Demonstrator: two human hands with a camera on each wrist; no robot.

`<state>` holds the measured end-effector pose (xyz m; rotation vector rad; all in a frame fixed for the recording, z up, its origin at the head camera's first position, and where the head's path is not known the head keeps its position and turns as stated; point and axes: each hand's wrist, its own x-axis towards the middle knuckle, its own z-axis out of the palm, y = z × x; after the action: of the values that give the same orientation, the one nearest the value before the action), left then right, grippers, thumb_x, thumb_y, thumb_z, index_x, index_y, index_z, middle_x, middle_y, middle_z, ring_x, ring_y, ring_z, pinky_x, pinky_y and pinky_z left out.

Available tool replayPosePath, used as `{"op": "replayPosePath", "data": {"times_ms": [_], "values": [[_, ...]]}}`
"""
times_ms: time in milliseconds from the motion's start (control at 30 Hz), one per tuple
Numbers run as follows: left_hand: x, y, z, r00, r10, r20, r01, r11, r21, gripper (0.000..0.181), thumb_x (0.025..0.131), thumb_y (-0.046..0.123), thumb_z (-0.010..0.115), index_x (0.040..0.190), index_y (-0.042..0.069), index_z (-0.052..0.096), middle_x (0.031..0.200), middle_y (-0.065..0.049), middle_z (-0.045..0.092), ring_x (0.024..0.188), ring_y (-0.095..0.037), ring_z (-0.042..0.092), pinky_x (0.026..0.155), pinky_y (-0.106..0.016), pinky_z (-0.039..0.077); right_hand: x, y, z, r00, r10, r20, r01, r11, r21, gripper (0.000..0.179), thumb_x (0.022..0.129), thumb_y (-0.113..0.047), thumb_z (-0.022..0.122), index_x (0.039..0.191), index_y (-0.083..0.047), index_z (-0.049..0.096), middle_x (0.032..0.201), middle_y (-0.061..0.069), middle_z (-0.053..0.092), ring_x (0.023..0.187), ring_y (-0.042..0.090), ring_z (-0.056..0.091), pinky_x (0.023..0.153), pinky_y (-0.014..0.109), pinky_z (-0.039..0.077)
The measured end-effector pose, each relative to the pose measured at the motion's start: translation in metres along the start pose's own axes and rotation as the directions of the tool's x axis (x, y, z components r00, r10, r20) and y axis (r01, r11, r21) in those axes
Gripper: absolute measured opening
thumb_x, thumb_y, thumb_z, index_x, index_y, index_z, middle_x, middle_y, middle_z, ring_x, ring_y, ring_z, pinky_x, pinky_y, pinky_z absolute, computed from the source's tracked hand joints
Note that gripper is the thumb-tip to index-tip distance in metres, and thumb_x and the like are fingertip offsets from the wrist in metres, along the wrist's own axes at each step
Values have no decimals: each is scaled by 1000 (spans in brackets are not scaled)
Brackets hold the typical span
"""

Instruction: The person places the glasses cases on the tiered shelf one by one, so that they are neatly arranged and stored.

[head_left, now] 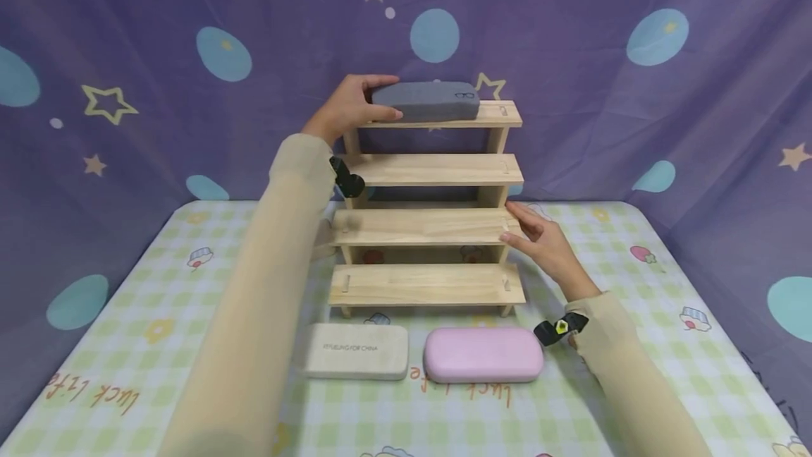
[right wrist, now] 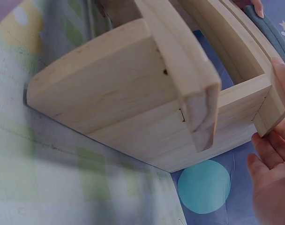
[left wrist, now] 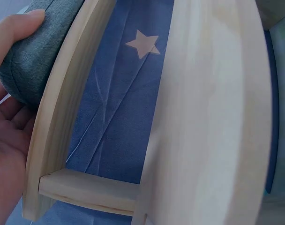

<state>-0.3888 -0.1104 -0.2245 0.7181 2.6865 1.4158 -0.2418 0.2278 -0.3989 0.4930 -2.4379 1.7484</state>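
On the top tier of a stepped wooden shelf point(head_left: 426, 226) lies a blue-grey glasses case point(head_left: 426, 103) with a small glasses print. My left hand point(head_left: 346, 108) grips its left end, thumb in front and fingers behind; the left wrist view shows the case's fabric-like surface point(left wrist: 37, 58) between thumb and fingers. Lower down, my right hand point(head_left: 540, 240) holds the right end of the third tier from the top. In the right wrist view the fingers point(right wrist: 270, 152) reach under that board's end and the thumb lies over it.
In front of the shelf, a cream glasses case point(head_left: 357, 362) with printed lettering lies left of a pink glasses case point(head_left: 483, 355). A green checked cloth point(head_left: 158, 372) covers the table. Behind hangs a purple curtain point(head_left: 304, 13) with stars and dots.
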Motion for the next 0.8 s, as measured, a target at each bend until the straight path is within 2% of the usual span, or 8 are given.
{"op": "replayPosePath", "data": {"times_ms": [67,133,233,367,567,800], "values": [[0,1,0,1000,-9,15,9,1000,-12,70,78,24,78,141,20,46,113,-3,57,74,-15,46,72,-28,40,0,0,0,1000,4,-2,-4,1000,-3,61,88,-12,67,142,-4,41,150,14,32,139,24,26,104,16,28],[-1,2,-1,999,-21,29,21,1000,-23,71,79,24,77,142,20,45,131,-2,51,87,-14,49,77,-27,41,1,-1,1,1000,9,-3,-9,1000,-9,61,88,-12,67,142,-4,40,150,13,32,139,23,26,105,17,28],[-1,2,-2,999,-21,34,23,999,-40,72,79,23,77,142,20,44,142,0,45,99,-13,49,83,-25,41,1,-1,1,1000,13,-2,-13,1000,-11,61,88,-11,67,142,-4,39,150,12,31,139,24,25,104,15,27],[-1,2,-3,999,-24,21,26,998,-58,71,78,21,78,142,19,45,144,1,44,105,-13,50,86,-25,42,0,0,2,1000,14,0,-14,1000,-8,61,88,-9,67,142,-3,39,151,12,30,140,25,25,101,11,28],[1,4,-2,997,-75,18,76,995,-70,72,78,24,78,142,23,44,143,2,44,109,-13,50,92,-28,41,-2,-1,1,1000,2,-5,-2,1000,1,61,88,-9,67,142,-1,39,150,15,31,139,26,26,100,9,28],[2,3,-1,998,-67,22,68,995,-77,71,80,23,76,143,21,43,145,3,42,112,-12,49,93,-28,41,-1,-1,1,1000,12,2,-12,1000,-4,62,88,-11,67,143,-4,39,151,12,30,140,24,25,100,10,28]]}}
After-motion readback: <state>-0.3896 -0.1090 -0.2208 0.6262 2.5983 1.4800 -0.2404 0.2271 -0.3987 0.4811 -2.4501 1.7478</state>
